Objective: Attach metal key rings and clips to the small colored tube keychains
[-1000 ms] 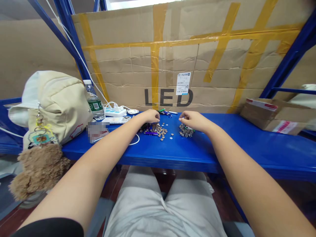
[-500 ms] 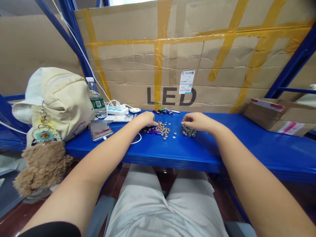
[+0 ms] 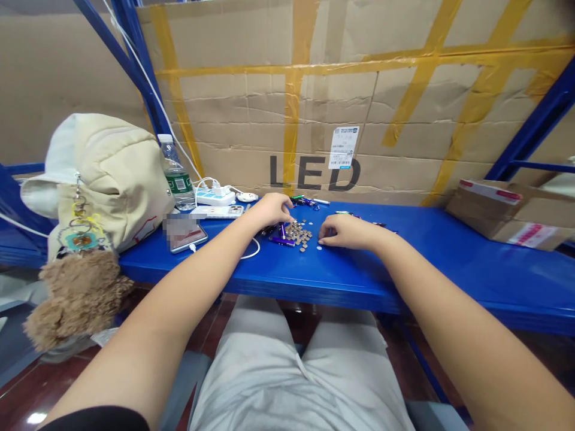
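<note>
My left hand (image 3: 269, 211) hangs with curled fingers just behind a pile of small round metal pieces (image 3: 299, 235), and nothing shows in its grip. Purple metal tubes (image 3: 282, 241) lie beside the pile, under my fingertips. My right hand (image 3: 345, 232) rests low on the blue steel shelf (image 3: 449, 269), to the right of the pile. A single metal piece (image 3: 319, 247) lies by its fingertips. Whatever lies under that palm is hidden. Several pens and tubes (image 3: 305, 201) lie along the shelf's back edge.
A beige bag (image 3: 108, 179) with a plush toy (image 3: 76, 299) stands at the left, beside a water bottle (image 3: 177, 179), a power strip (image 3: 214, 196) and a phone (image 3: 188, 236). A cardboard box (image 3: 507, 212) sits at the right. Taped cardboard (image 3: 314, 102) forms the back.
My right hand has moved left and down onto the spot of the smaller metal pile, which no longer shows. My left hand has drawn slightly back, and the view has tilted slightly downward.
</note>
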`<act>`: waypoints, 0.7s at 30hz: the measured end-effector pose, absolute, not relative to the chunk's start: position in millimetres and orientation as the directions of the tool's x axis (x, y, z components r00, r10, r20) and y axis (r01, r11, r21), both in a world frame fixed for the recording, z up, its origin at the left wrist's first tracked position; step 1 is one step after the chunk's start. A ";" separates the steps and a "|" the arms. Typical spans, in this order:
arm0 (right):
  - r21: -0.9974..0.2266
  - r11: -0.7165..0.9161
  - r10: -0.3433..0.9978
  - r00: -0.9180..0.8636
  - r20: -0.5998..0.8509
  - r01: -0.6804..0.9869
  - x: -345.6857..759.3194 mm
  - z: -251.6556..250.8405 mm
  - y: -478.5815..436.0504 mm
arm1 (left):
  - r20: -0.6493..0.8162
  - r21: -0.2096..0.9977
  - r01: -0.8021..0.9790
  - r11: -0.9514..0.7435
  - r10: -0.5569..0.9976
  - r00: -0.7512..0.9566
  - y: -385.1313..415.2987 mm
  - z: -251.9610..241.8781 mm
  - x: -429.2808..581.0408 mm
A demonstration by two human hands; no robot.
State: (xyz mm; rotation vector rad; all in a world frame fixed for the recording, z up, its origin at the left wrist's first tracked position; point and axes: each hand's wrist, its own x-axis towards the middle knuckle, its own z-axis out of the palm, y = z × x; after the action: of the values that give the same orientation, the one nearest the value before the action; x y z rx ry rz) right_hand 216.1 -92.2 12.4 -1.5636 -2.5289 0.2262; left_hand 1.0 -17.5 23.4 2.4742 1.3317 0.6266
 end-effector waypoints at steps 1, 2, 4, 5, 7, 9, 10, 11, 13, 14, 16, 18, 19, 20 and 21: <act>-0.205 0.437 0.898 -0.437 0.049 0.876 215.6 12.3 -91.9 | 0.266 0.442 0.694 -0.568 0.822 0.504 -17.5 23.0 0.7; -0.198 0.431 0.901 -0.431 0.045 0.880 215.4 12.3 -91.6 | 0.303 0.456 0.658 -0.600 0.799 0.519 -17.4 22.5 1.1; -0.182 0.423 0.906 -0.421 0.050 0.888 215.7 12.6 -91.0 | 0.412 0.456 0.573 -0.681 0.732 0.542 -18.2 21.2 4.0; -0.176 0.420 0.907 -0.416 0.065 0.890 216.2 12.7 -90.6 | 0.468 0.444 0.526 -0.726 0.688 0.554 -19.3 20.4 6.3; -0.178 0.413 0.910 -0.399 0.112 0.893 218.0 12.7 -89.7 | 0.552 0.399 0.441 -0.804 0.594 0.585 -22.5 18.1 11.8; -0.194 0.407 0.911 -0.380 0.161 0.893 220.2 12.4 -88.8 | 0.585 0.357 0.369 -0.858 0.514 0.628 -25.9 14.6 17.0; -0.203 0.406 0.910 -0.375 0.177 0.891 221.3 12.3 -88.4 | 0.594 0.343 0.335 -0.877 0.479 0.646 -27.1 12.4 19.1; -0.211 0.408 0.909 -0.373 0.188 0.888 222.3 12.2 -88.2 | 0.601 0.335 0.307 -0.891 0.453 0.659 -27.7 10.0 20.7; -0.224 0.415 0.905 -0.377 0.196 0.882 223.8 12.2 -88.0 | 0.598 0.355 0.278 -0.893 0.445 0.667 -27.3 5.0 22.3; -0.230 0.416 0.905 -0.377 0.196 0.879 224.3 12.4 -88.0 | 0.584 0.386 0.279 -0.879 0.467 0.664 -26.3 2.7 22.3; -0.243 0.415 0.906 -0.376 0.193 0.877 225.0 13.0 -88.3 | 0.536 0.466 0.306 -0.830 0.540 0.649 -23.8 -1.0 20.8; -0.253 0.407 0.910 -0.368 0.189 0.877 225.6 13.7 -88.7 | 0.476 0.526 0.351 -0.775 0.610 0.633 -21.3 -3.0 17.8; -0.258 0.402 0.913 -0.363 0.186 0.879 225.9 14.0 -88.9 | 0.443 0.543 0.376 -0.751 0.636 0.631 -20.1 -3.4 15.9; -0.264 0.397 0.915 -0.359 0.183 0.879 226.2 14.2 -89.0 | 0.408 0.553 0.400 -0.731 0.656 0.635 -19.1 -3.5 13.9; -0.269 0.394 0.917 -0.356 0.182 0.879 226.7 14.4 -89.0 | 0.370 0.560 0.422 -0.713 0.671 0.642 -18.2 -3.2 11.9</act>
State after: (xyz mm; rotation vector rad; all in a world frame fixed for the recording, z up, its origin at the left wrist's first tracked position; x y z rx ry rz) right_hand 226.7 -89.0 14.4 -1.5690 -2.3555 0.1783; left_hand 11.9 -18.2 -3.2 2.4371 0.8602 0.7954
